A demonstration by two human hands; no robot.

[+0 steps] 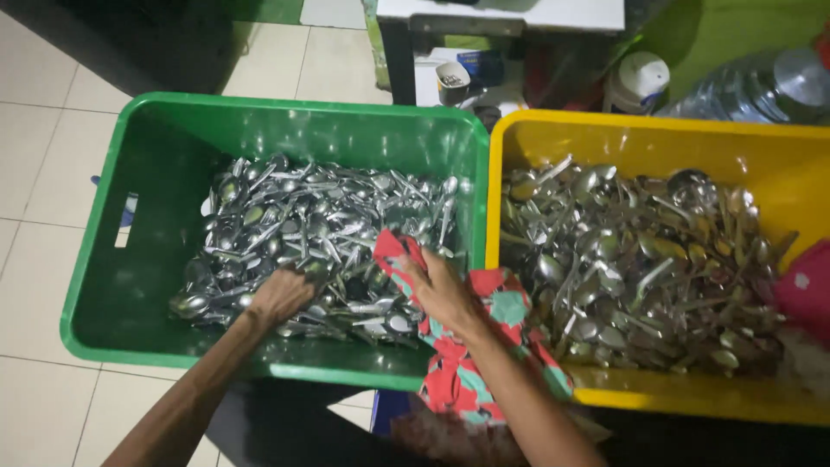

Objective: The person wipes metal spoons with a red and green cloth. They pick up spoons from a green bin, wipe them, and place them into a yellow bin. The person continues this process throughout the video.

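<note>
A green plastic crate (112,259) holds a heap of metal spoons (328,216). My left hand (281,297) reaches down into that heap, fingers curled among the spoons near the crate's front. My right hand (445,290) holds a red and teal patterned cloth (471,363) over the crate's right front corner; the cloth drapes across the rim. Whether a spoon sits inside the cloth is hidden. Beside it, a yellow crate (536,130) holds another pile of spoons (631,259).
White tiled floor (43,173) lies to the left. Behind the crates stand a white stool or table (501,13), a cup (452,82), a white-lidded jar (638,82) and a large clear water bottle (761,86). A pink item (804,290) rests at the yellow crate's right edge.
</note>
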